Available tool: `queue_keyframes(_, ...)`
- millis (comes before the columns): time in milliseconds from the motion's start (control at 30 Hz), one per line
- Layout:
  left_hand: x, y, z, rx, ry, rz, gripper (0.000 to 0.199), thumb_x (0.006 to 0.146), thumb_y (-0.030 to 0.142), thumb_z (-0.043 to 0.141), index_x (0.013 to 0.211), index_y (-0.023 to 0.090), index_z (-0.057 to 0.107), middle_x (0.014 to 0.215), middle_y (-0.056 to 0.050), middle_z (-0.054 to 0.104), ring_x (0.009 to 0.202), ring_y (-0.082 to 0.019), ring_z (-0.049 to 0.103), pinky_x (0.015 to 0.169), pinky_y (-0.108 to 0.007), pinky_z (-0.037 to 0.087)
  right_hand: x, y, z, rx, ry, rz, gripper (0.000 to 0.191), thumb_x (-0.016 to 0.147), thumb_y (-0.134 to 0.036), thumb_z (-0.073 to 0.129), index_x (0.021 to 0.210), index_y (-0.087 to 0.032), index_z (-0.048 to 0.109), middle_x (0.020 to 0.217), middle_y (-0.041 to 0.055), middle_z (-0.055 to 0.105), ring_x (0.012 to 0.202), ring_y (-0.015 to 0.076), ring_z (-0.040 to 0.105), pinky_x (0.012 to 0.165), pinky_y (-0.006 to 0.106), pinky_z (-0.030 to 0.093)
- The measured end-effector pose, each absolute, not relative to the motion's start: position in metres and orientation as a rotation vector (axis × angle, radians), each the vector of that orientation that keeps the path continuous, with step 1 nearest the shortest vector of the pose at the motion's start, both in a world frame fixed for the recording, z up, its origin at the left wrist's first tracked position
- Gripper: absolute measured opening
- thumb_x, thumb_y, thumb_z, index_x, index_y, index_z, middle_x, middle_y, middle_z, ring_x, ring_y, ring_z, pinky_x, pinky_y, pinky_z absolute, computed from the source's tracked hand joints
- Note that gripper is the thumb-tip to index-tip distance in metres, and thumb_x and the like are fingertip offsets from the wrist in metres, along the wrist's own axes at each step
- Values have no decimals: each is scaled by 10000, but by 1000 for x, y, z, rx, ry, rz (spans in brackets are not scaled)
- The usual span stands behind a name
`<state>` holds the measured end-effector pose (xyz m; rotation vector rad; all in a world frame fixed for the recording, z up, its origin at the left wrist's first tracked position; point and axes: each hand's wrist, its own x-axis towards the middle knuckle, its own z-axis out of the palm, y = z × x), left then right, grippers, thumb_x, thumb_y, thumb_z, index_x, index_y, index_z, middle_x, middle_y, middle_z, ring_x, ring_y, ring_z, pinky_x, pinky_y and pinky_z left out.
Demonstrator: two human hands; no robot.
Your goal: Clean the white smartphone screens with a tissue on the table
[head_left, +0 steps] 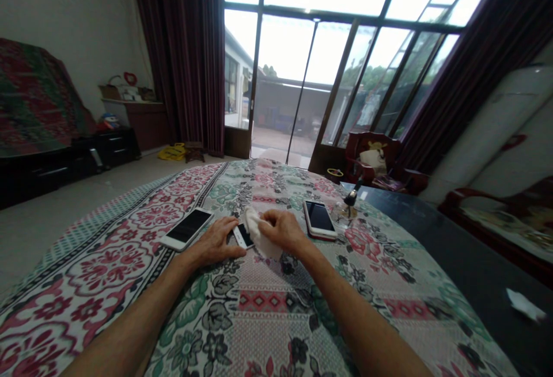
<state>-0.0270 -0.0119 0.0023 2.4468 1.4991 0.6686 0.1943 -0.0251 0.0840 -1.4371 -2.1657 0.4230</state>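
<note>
"Hands: how posed?"

"Left hand (218, 240): palm down, thumb and fingers spread around the left end of the small phone (246, 235); firm hold or light steadying, cannot tell. Right hand (280, 230): fingers curled in, grasping one white wipe (268, 246) against that phone's right part."

"Phones: how many?"

"Three. Small phone between the hands, on the patterned tablecloth (302, 313); left phone (188, 230) beside the left hand; right phone (319, 219) near the right wrist."
</note>
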Motion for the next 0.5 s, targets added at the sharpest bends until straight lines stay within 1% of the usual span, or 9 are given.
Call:
queue_keyframes(133,-28,-10,1,2431,1502,583,768,734,548,658,1373,164,476,1479,-153,428,1363,-330,388,1124,-461,307,193,-26,82,-1443,-2079,-79,159,845,-120,552,932,-159,679,921,76,661,869,185,556,782,280,391)
queue_keyframes(233,-27,-9,1,2424,1485,595,772,727,549,659,1367,157,482,1461,-154,446,1360,-329,388,1126,-451,305,189,-31,72,-1466,-2211,-273,156,864,-117,538,930,-166,671,966,104,624,938,224,517,811,320,396)
queue_keyframes(333,-27,-10,1,2426,1456,621,750,726,546,656,1360,179,490,1444,-135,467,1347,-325,406,1122,-446,317,186,-36,63,-1386,-2350,-213,166,864,-110,529,904,-167,679,1031,111,591,985,224,489,812,317,415)
queue_keyframes(433,-27,-12,2,2406,1480,619,737,719,526,669,1353,191,496,1459,-130,451,1358,-328,393,1129,-456,308,185,-39,60,-1256,-2357,-34,119,819,-137,588,888,-161,682,1211,109,529,1117,227,447,913,331,407)
queue_keyframes(500,-27,-12,3,2398,1488,608,731,722,511,672,1354,190,494,1470,-134,438,1373,-323,376,1138,-459,291,185,-38,60,-1224,-2337,107,139,772,-169,641,906,-150,669,1248,111,507,1123,226,456,948,341,401)
